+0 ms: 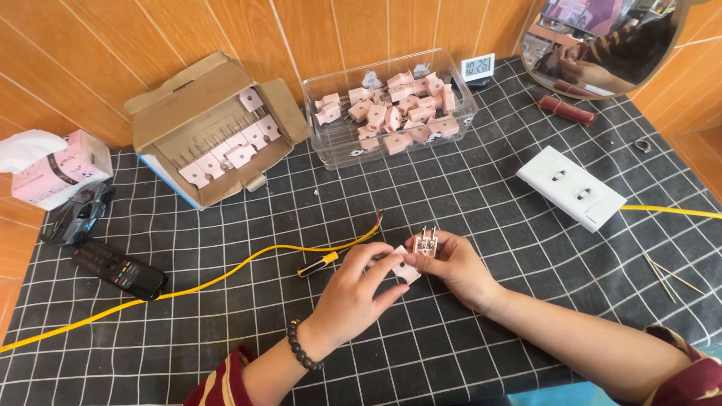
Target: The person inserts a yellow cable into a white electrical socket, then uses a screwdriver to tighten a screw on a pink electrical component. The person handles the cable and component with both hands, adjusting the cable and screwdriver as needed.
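Two pale pink plastic plug halves (418, 256) are being pinched near the desk's middle: the left hand (353, 297) is gripping the flat cover, the right hand (451, 265) the pronged half. One yellow-handled screwdriver (317, 264) is lying just beside, its tip hard to make out.

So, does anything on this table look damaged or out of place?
The yellow cable ends loose near the hands, with bare wire strands showing. A plug in the right hand is open, its cover piece held by the left hand. Nothing looks spilled.
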